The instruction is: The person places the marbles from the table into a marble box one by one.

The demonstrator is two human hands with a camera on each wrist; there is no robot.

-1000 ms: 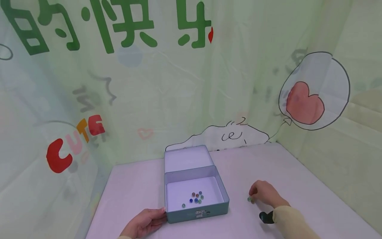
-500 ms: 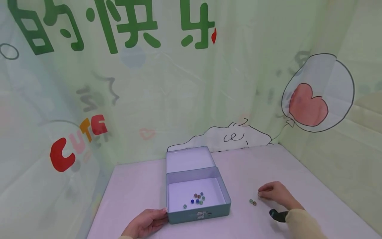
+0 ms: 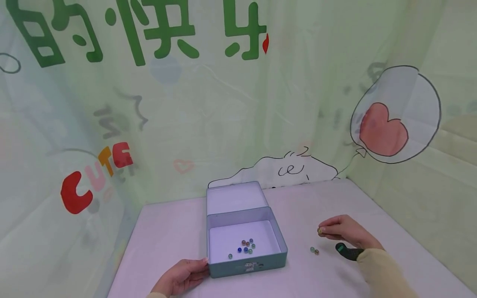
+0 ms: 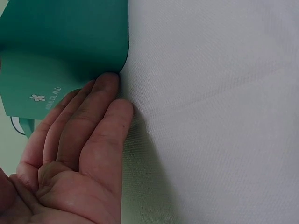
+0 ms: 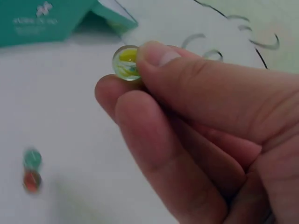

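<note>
Between thumb and fingertips my right hand (image 3: 346, 231) pinches a clear marble (image 5: 126, 63) with yellow swirls, held above the table. My left hand (image 3: 182, 276) touches the near left corner of a green tin box (image 3: 257, 265); its fingers (image 4: 88, 121) lie nearly straight against the side in the left wrist view. The box's lid (image 3: 236, 198) is tilted back, and several marbles (image 3: 246, 250) lie on the pale floor inside. On the table, a green marble (image 5: 32, 159) and a reddish-brown marble (image 5: 32, 181) sit side by side, between the box and my right hand.
A white cloth covers the table (image 3: 167, 231). Behind and at both sides hangs a printed curtain (image 3: 223, 116) with green characters and a balloon drawing. A dark strap (image 3: 348, 251) sits at my right wrist.
My right hand has moved away from the two marbles on the table and lifted, with another marble in its fingers. My left hand has stayed at the box corner.
</note>
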